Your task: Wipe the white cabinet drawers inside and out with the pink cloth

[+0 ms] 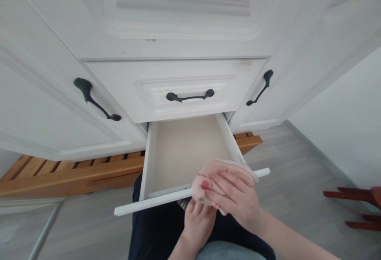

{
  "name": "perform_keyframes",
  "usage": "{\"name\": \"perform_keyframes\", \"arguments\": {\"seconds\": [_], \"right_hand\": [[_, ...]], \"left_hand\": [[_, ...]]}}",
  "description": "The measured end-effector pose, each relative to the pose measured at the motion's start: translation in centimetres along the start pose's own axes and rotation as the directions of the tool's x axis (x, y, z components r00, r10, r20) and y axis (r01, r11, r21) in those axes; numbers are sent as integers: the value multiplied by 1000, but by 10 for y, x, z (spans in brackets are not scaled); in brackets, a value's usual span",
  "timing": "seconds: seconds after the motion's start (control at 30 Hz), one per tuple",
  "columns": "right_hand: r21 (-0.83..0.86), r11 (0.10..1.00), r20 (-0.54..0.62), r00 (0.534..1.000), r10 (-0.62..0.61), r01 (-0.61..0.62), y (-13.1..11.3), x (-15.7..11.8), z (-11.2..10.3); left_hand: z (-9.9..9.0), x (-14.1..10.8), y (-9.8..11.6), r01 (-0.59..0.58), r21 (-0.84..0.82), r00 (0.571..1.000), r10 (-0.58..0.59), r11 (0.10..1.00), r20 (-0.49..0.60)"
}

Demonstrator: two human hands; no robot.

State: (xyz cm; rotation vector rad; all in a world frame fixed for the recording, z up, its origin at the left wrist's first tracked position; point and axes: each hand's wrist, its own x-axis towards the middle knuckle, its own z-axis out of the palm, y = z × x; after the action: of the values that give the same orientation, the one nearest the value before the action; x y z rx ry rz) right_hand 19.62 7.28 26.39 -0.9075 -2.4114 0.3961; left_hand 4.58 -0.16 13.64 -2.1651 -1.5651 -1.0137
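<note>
A white drawer (190, 149) is pulled out, low in a white cabinet, and its inside looks bare. A pinkish cloth with red marks (205, 178) lies bunched over the right part of the drawer's front edge. My right hand (235, 192) presses on the cloth from above, fingers wrapped over it. Just below the drawer front, my left hand (199, 220) has its fingers curled at the cloth's lower edge, with the fingertips partly hidden under it.
Above the open drawer is a closed drawer with a dark handle (190, 97). Cabinet doors with dark handles flank it. A slatted wooden bench (74, 176) runs beneath. Reddish wooden legs (348, 196) stand at the right. My knees are under the drawer.
</note>
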Motion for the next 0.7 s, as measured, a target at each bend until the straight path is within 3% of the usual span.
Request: {"name": "perform_keyframes", "arguments": {"seconds": [0.07,0.13,0.23,0.3,0.37,0.43,0.5,0.57,0.7], "right_hand": [[-294,953,-197,971,-136,74,28,-26,-15],[-444,894,-277,940,-201,60,52,-49,-26],[-366,931,-322,940,-113,-14,72,-73,-41],[-247,962,-330,944,26,-113,76,-82,-51],[-141,957,-352,916,191,-254,77,-82,-63],[-64,927,-395,862,316,-369,80,-69,-73],[-15,912,-392,842,371,-409,91,-40,-80],[18,927,-294,884,363,-374,109,1,-79],[59,975,-124,967,222,-216,158,85,-58]], "left_hand": [[-5,5,-3,-32,-14,999,32,999,11],[-10,10,-4,-32,-24,999,33,999,21],[-14,14,-2,-14,-35,1000,15,999,27],[-15,15,-1,-12,-35,1000,13,999,28],[-15,14,-1,-11,-33,1000,12,999,25],[-13,14,0,-5,-37,1000,6,999,22],[-12,13,0,8,-35,1000,-7,999,10],[-11,13,1,15,-33,1000,-16,999,-7],[-12,14,-1,-7,-24,1000,7,1000,-1]]}}
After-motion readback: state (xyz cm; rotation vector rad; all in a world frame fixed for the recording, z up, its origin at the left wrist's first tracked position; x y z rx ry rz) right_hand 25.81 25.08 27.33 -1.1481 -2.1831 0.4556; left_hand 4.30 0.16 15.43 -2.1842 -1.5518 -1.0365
